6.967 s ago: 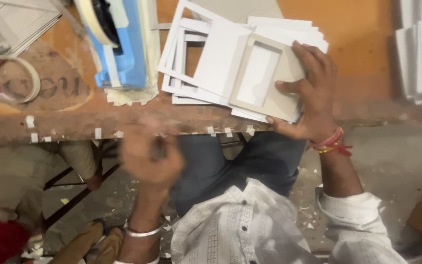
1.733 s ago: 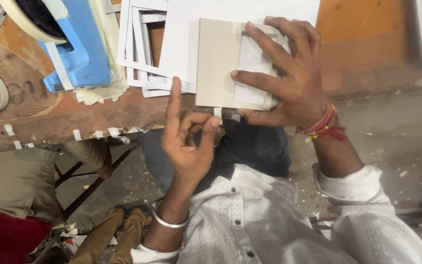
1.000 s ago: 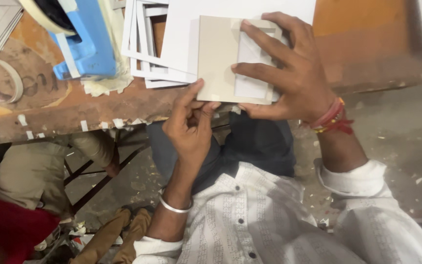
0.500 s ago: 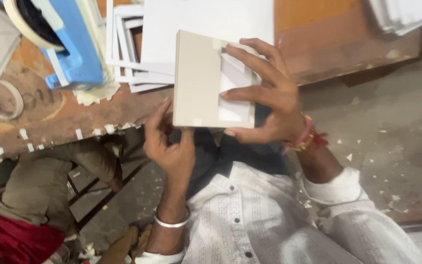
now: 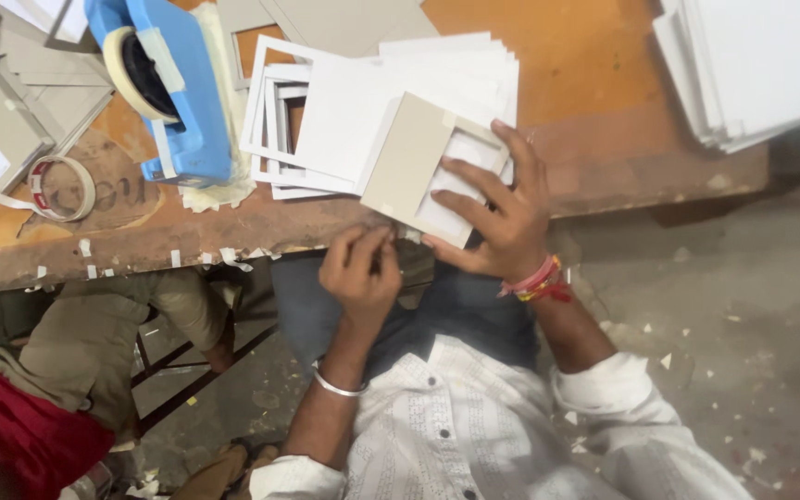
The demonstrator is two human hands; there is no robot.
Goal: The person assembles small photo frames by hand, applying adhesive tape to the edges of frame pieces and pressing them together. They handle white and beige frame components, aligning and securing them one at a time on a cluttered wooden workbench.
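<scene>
The right hand (image 5: 502, 218) lies flat with its fingers spread on a folded card frame (image 5: 428, 167) at the table (image 5: 604, 83) edge. The left hand (image 5: 360, 273) fingers pinch together just under the frame's bottom edge. Behind the fingers lies a stack of white frames (image 5: 326, 111).

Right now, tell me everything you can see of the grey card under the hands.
The grey card is a flat rectangle of plain board, tilted, lying on a white card frame at the wooden table's front edge. The right hand presses the frame with spread fingers; the left hand pinches at the card's lower corner.
</scene>
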